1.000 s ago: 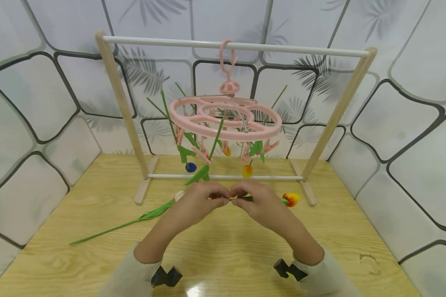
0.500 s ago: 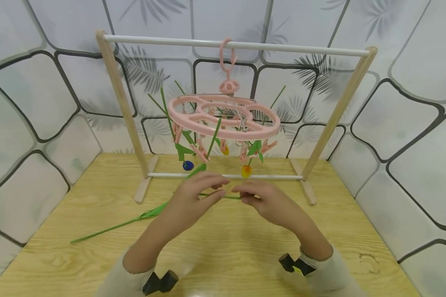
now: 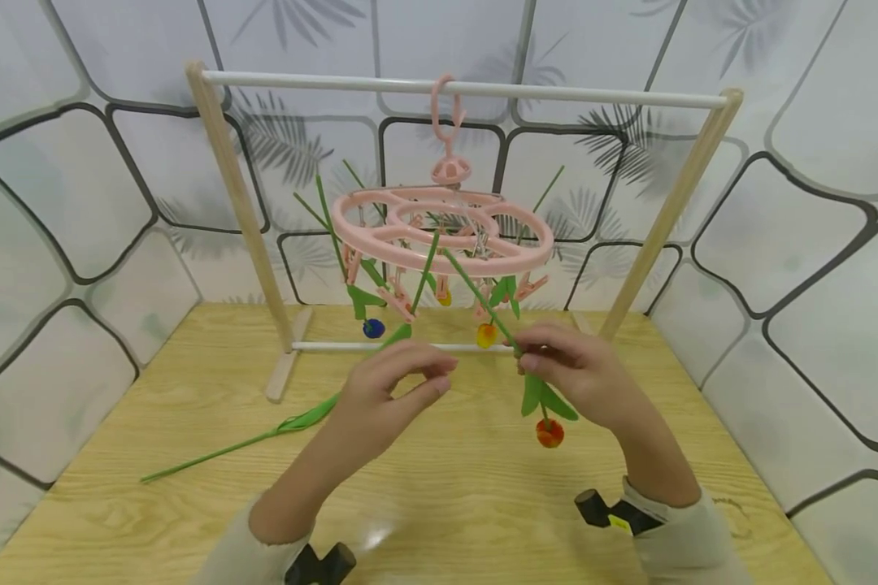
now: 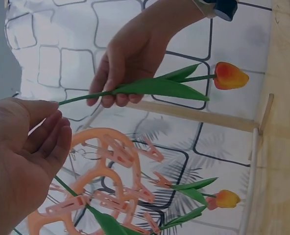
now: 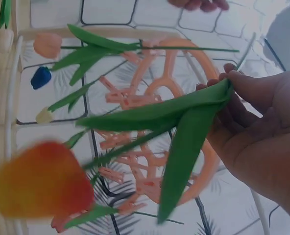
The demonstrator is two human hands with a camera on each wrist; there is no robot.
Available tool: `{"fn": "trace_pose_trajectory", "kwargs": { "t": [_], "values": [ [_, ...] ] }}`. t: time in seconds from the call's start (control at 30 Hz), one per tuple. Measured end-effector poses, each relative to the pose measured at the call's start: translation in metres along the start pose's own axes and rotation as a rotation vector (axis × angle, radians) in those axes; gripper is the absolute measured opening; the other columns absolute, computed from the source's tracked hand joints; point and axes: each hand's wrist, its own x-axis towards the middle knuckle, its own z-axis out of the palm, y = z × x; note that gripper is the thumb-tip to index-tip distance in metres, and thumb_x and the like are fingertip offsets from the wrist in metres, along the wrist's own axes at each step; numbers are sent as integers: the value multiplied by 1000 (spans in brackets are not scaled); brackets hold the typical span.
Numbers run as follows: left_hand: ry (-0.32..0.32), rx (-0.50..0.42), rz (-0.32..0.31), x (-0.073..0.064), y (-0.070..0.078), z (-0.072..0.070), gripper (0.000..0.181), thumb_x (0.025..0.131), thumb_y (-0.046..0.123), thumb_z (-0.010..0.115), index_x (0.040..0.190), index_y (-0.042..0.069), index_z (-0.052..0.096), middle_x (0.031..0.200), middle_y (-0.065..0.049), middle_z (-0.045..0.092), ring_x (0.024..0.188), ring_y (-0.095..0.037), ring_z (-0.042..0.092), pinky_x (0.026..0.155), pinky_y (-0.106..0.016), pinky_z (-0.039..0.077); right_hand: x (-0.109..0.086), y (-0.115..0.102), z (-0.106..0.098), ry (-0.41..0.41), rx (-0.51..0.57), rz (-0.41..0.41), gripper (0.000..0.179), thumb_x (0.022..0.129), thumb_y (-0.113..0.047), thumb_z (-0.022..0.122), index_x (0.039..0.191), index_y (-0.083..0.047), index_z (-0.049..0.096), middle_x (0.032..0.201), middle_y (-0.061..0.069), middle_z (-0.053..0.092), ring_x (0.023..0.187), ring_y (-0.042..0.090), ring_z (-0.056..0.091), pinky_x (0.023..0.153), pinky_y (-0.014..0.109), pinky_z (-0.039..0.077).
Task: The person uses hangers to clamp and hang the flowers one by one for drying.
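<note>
My right hand (image 3: 578, 370) pinches the green stem of an artificial red-orange tulip (image 3: 549, 433) just above its leaves. The tulip is tilted, bloom down, and its bare stem end points up and left towards the pink clip hanger (image 3: 380, 253). In the right wrist view the bloom (image 5: 42, 181) is blurred close to the camera. My left hand (image 3: 391, 394) is left of it, thumb and fingers loosely bent with a gap between them, holding nothing. In the left wrist view the stem's end overlaps the left thumb tip. Under the left hand lies a tulip (image 3: 307, 416), its bloom hidden.
The hanger hooks over the white rod (image 3: 322, 82) of a wooden-legged stand. Several tulips hang bloom-down from its clips, among them a blue tulip (image 3: 374, 328), a yellow-orange tulip (image 3: 486, 335) and a peach tulip (image 5: 47, 45). Patterned walls (image 3: 797, 244) enclose the wooden table (image 3: 439, 520).
Both hands met at the stem a second ago. The left hand has let go and stays left; the right hand has moved right and up, turning the tulip from level to bloom-down.
</note>
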Motion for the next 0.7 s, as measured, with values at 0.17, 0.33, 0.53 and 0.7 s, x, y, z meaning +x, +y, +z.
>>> {"fn": "trace_pose_trajectory", "kwargs": {
  "t": [0.17, 0.33, 0.53, 0.7],
  "values": [
    [-22, -113, -200, -1, -10, 9, 23, 96, 8, 68, 119, 9, 71, 113, -7, 69, 103, -15, 66, 88, -30, 58, 3, 0, 13, 16, 58, 139, 21, 99, 5, 58, 119, 7, 61, 99, 11, 64, 86, 17, 66, 76, 28, 59],
    [-13, -185, -247, -2, -19, 18, 28, 97, 7, 68, 124, 7, 68, 116, -9, 69, 105, -20, 69, 89, -32, 59, 5, 1, 29, 66, 121, 244, 25, 99, 0, 60, 123, 9, 58, 100, 11, 67, 90, 16, 69, 78, 31, 60],
    [-22, -257, -260, -4, -26, 26, 36, 97, 5, 66, 132, 5, 63, 125, -11, 64, 110, -26, 66, 93, -31, 57, 6, 6, 44, 152, 179, 233, 40, 95, 3, 66, 133, 7, 54, 108, 2, 64, 100, 14, 62, 79, 24, 57],
    [-17, -270, -330, -4, -27, 31, 39, 97, 8, 68, 135, 9, 62, 127, -8, 63, 110, -22, 66, 96, -34, 56, 7, 10, 53, 188, 187, 219, 54, 95, 3, 66, 146, 1, 48, 109, 1, 59, 104, 13, 57, 82, 20, 54]
  ]
}}
